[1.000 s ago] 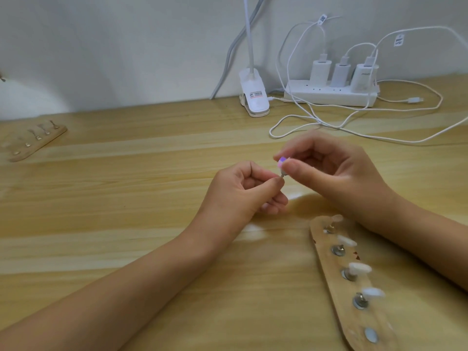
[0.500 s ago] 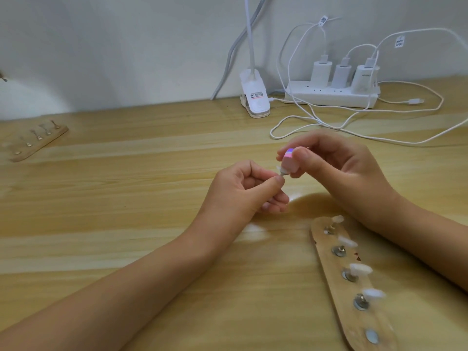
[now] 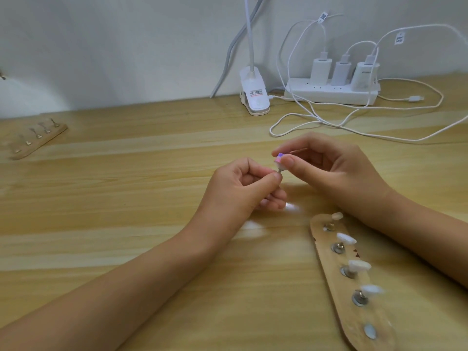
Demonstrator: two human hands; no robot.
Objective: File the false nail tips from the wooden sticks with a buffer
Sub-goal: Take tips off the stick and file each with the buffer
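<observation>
My left hand [image 3: 243, 188] pinches a small metal nail stand [image 3: 355, 171] between thumb and forefinger; the nail tip on it is hidden behind the buffer. My right hand [image 3: 334, 168] pinches a small purple and pink buffer block [image 3: 355, 158] and holds it against the top of that stand. At the lower right lies a wooden stick [image 3: 336, 272] with several white false nail tips [image 3: 358, 265] on metal stands and one bare metal disc [image 3: 369, 331] at its near end.
A second wooden stick [image 3: 38, 140] with bare metal stands lies at the far left. At the back stand a white clip lamp [image 3: 254, 95] and a power strip [image 3: 329, 93] with three chargers. White cables [image 3: 329, 122] loop over the table behind my right hand.
The buffer has moved back and forth over the stand's top: up at half a second ago, lower and closer to my left thumb now. Both hands stay in place.
</observation>
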